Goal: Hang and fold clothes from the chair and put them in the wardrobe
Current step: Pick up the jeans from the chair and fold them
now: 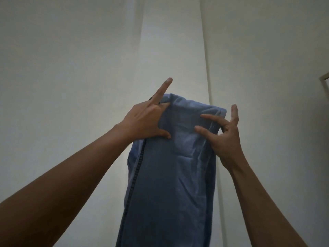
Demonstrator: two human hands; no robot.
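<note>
Blue garment pinched at its folded top: left hand forefinger straight, right hand fingers spread. Level both corners, pull taut before folding.

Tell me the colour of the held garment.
The garment is blue, with a dark seam down one edge, seen in the head view.

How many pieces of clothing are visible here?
1: a blue garment, held up at its top by the left hand and right hand. Others may lie outside the view.
</note>
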